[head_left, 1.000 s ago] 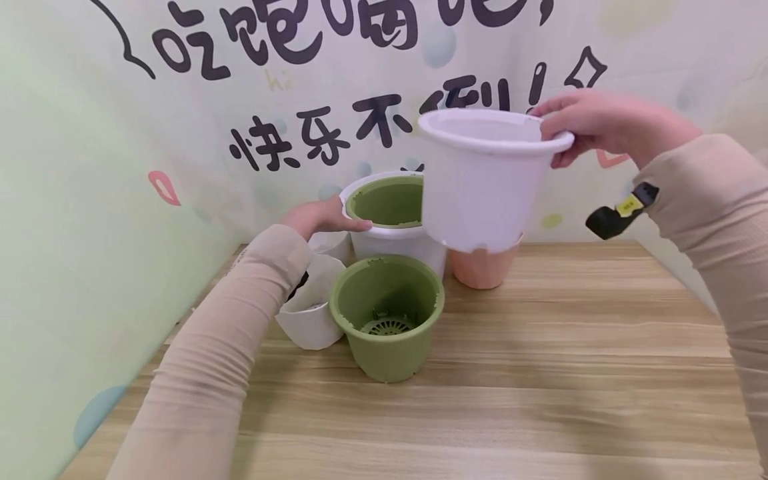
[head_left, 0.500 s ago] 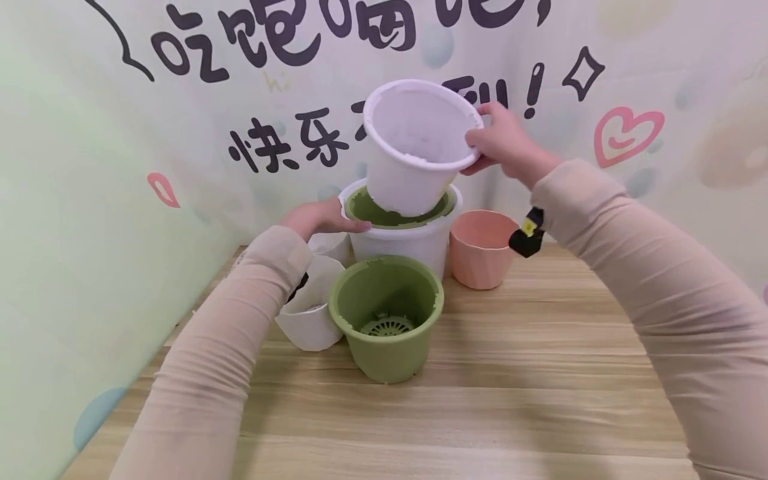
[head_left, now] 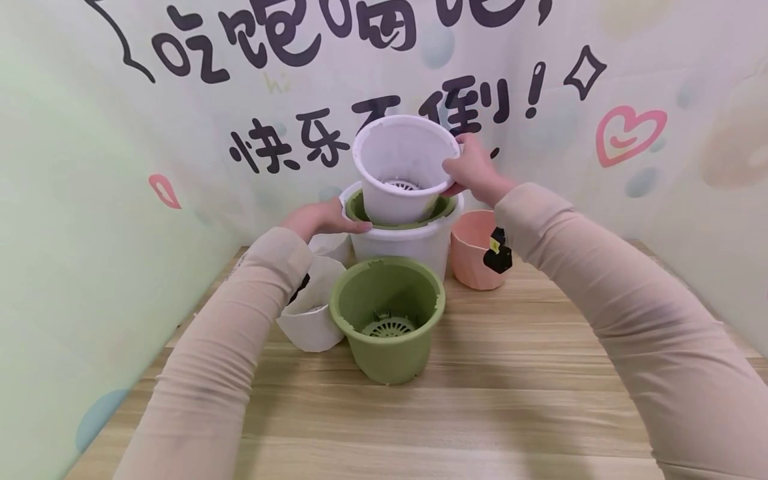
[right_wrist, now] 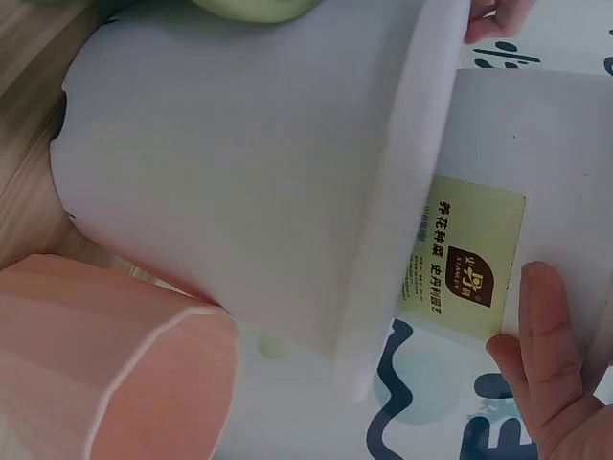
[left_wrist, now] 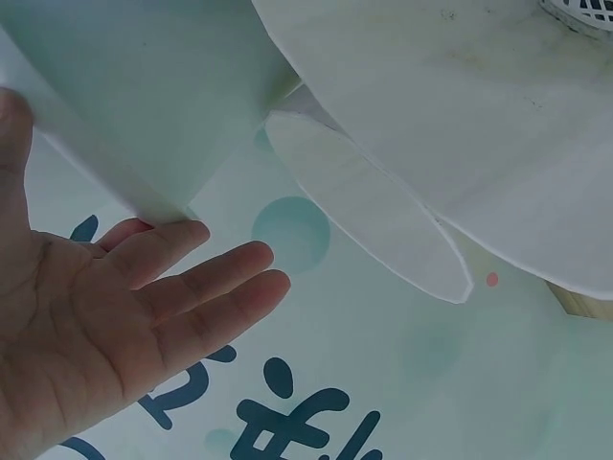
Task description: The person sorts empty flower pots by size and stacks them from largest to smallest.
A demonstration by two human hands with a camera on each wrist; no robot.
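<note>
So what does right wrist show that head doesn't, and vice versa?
Right wrist only: the printed label on the upper white pot.

Head only: that pot's slotted floor, the front-left white pot, the pink heart on the backdrop.

Both: the upper white pot, the large white pot below it, the pink pot, the right hand and at least part of the left hand.

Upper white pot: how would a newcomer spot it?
At the back of the wooden table stands a large white pot with a green pot nested inside. The upper white pot is at that green pot's mouth. Unlike its neighbours, it has the right hand holding its rim.
</note>
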